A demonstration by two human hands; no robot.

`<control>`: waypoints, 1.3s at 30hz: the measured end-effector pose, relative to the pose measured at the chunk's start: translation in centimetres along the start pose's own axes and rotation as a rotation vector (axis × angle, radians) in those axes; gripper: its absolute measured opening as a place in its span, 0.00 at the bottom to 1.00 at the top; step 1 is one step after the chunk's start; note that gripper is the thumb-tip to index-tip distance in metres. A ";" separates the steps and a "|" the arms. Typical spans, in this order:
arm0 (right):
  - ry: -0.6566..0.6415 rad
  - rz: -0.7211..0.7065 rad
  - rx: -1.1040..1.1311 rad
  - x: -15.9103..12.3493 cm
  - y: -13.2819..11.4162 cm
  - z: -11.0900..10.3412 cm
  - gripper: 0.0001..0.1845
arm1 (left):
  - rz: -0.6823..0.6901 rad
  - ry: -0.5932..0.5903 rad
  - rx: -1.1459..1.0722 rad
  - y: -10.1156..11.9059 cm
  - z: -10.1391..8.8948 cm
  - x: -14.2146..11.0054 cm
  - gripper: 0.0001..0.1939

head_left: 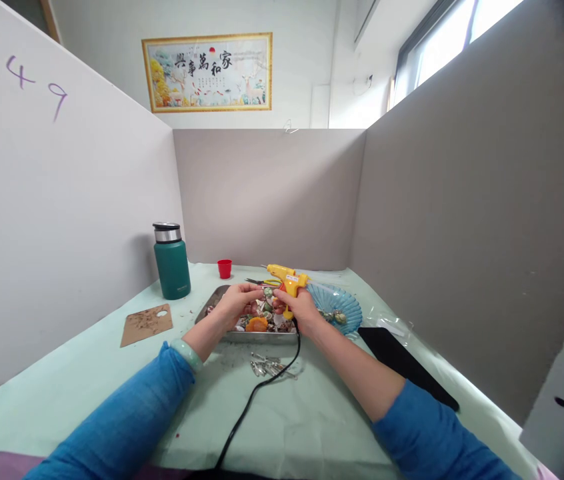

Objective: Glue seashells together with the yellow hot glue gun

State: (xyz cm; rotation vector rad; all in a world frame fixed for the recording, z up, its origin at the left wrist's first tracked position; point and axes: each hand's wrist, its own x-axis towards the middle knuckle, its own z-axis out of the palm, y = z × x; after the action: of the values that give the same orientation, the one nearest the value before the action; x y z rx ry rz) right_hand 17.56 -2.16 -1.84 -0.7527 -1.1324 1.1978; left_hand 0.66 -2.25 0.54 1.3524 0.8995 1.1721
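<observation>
My right hand [306, 311] is wrapped round the grip of a yellow hot glue gun [292, 281], its nozzle pointing left. A black cord [262, 387] runs from the grip toward the front edge. My left hand [239, 301] is closed in a pinch at a small greenish, shell-like piece [268, 294]. The right fingertips are close to that piece; whether they touch it I cannot tell. Below both hands is a metal tray [262, 337] of mixed small pieces, among them an orange one [257, 324].
A blue fluted plate [355, 308] with greenish pieces stands at right, near a black flat strip [407, 367]. Several metal clips [268, 365] lie before the tray. Leftward are a brown card [146, 325] and green bottle [172, 268]. Behind are a red cup [225, 269] and yellow-handled pliers [271, 283].
</observation>
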 end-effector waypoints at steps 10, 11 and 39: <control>0.008 0.003 -0.010 0.1 0.1 0.0 0.22 | -0.223 0.008 -0.325 0.3 0.2 -0.1 0.02; 0.009 0.004 -0.011 0.1 0.1 0.0 0.22 | -0.232 0.020 -0.333 0.3 0.3 -0.1 0.01; -0.049 -0.055 -0.122 -0.4 -0.3 0.3 0.15 | -0.137 0.056 -0.076 -0.1 1.0 -0.5 0.12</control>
State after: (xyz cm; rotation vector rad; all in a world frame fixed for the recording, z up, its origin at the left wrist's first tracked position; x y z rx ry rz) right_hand 17.41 -2.68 -1.60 -0.7832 -1.2680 1.1140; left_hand 1.48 -2.97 0.44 1.1829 0.9624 1.1319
